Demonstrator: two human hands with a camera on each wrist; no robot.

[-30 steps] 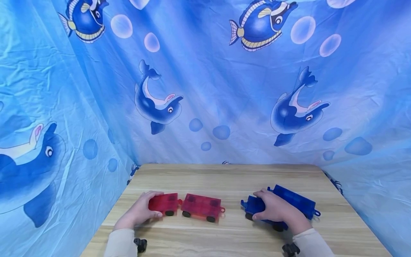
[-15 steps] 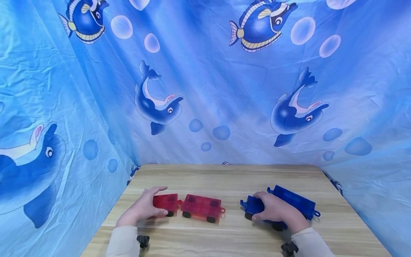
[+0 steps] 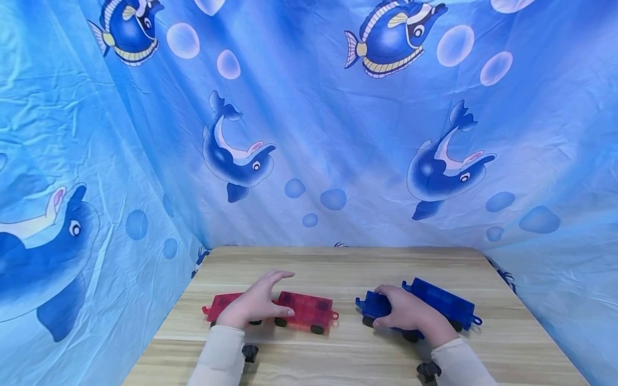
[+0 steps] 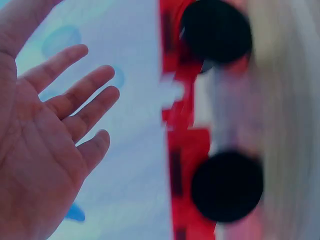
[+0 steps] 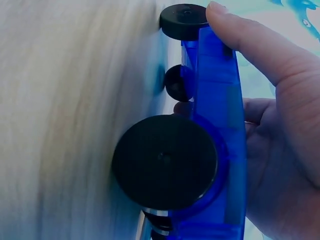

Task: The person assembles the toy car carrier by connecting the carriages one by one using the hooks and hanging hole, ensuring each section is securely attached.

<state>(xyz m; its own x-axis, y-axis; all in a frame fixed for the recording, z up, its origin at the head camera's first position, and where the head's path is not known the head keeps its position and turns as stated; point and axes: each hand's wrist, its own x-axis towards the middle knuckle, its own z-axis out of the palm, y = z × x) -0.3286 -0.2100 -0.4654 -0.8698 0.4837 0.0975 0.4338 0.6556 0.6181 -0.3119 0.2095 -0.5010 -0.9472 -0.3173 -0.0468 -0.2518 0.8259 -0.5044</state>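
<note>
Two see-through red toy train cars stand coupled on the table, the left car (image 3: pixel 222 303) partly behind my left hand (image 3: pixel 253 306) and the right car (image 3: pixel 311 312) in plain sight. Over their joint, that hand spreads its fingers and holds nothing. The left wrist view shows its bare palm (image 4: pixel 45 145) apart from the coupling (image 4: pixel 181 107). My right hand (image 3: pixel 410 312) grips a blue toy train car (image 3: pixel 375 304) by its sides. In the right wrist view, the thumb (image 5: pixel 255 40) lies along one side, above black wheels (image 5: pixel 165 162).
Just behind the right hand stands a second blue car (image 3: pixel 444 301), angled, with a ring at its right end. The wooden table (image 3: pixel 309 262) is bordered by a blue curtain (image 3: pixel 309 134) with printed dolphins and fish.
My left hand has let go of the left red car and moved right, over the joint between the red cars. The right hand has shifted the gripped blue car slightly left.
</note>
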